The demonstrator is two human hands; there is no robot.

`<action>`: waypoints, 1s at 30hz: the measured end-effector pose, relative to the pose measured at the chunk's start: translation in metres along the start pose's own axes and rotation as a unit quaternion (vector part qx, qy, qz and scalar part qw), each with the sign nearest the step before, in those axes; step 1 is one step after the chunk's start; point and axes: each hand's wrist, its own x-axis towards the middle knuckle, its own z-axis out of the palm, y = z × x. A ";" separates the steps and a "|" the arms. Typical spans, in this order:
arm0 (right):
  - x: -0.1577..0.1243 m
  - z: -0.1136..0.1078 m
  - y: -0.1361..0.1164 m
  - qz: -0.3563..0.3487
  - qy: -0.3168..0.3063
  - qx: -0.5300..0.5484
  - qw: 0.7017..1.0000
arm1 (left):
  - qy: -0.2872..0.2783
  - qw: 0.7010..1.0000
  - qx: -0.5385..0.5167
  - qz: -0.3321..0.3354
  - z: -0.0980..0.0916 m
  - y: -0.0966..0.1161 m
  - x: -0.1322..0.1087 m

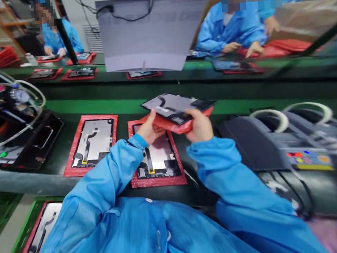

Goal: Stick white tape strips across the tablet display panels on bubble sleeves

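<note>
Between my two hands is a tablet screen panel (172,102), grey-backed with a black flex cable, lying on a red bubble-wrap sheet (171,125). My left hand (151,128) grips its near left corner, thumb on top. On the right side, my right hand (199,125) is closed around the edge of panel and wrap. The panel is tilted and held above the bench. Below it, a second panel (162,154) lies on its own red wrap, partly covered by my left hand and the raised panel. Left of that rests a third panel (98,134) on red wrap.
Grey machines with round tape rolls (271,119) and lit buttons stand at right. A device with a gauge and hoses (21,96) is at left. A green crate (20,249) holds another wrapped panel. Beyond a monitor (148,33), co-workers in blue handle panels on a moving-line-like bench.
</note>
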 end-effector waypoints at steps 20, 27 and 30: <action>-0.112 -0.042 -0.033 0.226 -0.147 0.174 0.947 | 0.015 0.988 0.151 -0.023 -0.038 0.028 -0.065; -0.115 -0.032 0.009 0.281 -0.147 0.187 0.930 | 0.159 0.857 0.442 0.210 -0.080 0.011 -0.018; -0.119 -0.032 0.024 0.282 -0.137 0.192 0.930 | 0.224 0.755 0.583 0.199 -0.095 0.011 -0.001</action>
